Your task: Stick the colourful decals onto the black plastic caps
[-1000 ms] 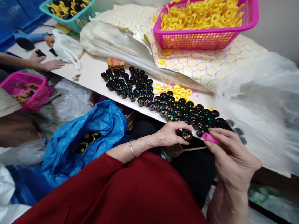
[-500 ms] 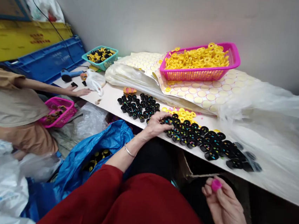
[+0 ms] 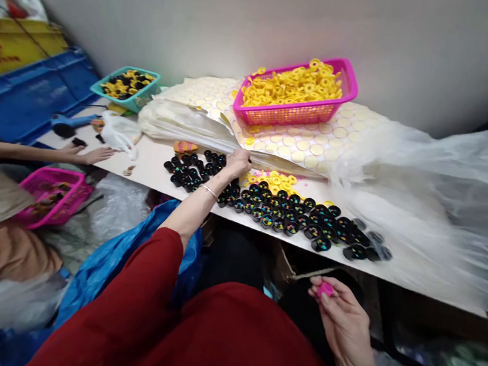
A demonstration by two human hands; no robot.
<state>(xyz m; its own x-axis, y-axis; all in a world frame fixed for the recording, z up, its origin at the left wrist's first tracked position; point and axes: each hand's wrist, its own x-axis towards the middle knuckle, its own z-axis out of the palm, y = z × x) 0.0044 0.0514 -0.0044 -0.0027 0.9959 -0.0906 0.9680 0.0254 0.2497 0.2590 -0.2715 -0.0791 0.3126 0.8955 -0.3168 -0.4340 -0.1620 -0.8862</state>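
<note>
My left hand [image 3: 238, 163] reaches over the table, its fingers closed at the back edge of the black cups. A dark bit shows at its fingertips, but what it holds is hidden. Small black cups [image 3: 266, 221] with bright coloured specks inside stand close together along the front of the table, on both sides of my left forearm. Yellow rings [image 3: 276, 181] lie loose just right of this hand. Low on the right, in front of my lap, my right hand [image 3: 341, 310] pinches a small pink cup-like piece [image 3: 325, 289] between thumb and fingers.
Behind the cups, a pink basket [image 3: 291, 117] of yellow rings rests on printed sheets [image 3: 308, 146]. Clear plastic [image 3: 400, 175] covers the right side. At left are a teal basket [image 3: 137, 102], a blue hot-air tool [image 3: 66, 124] and a co-worker's hand [image 3: 99, 154].
My left hand has moved from among the cups back towards the printed sheets, its fingers now closer together. My right hand still holds the pink piece. The view has turned rightward.
</note>
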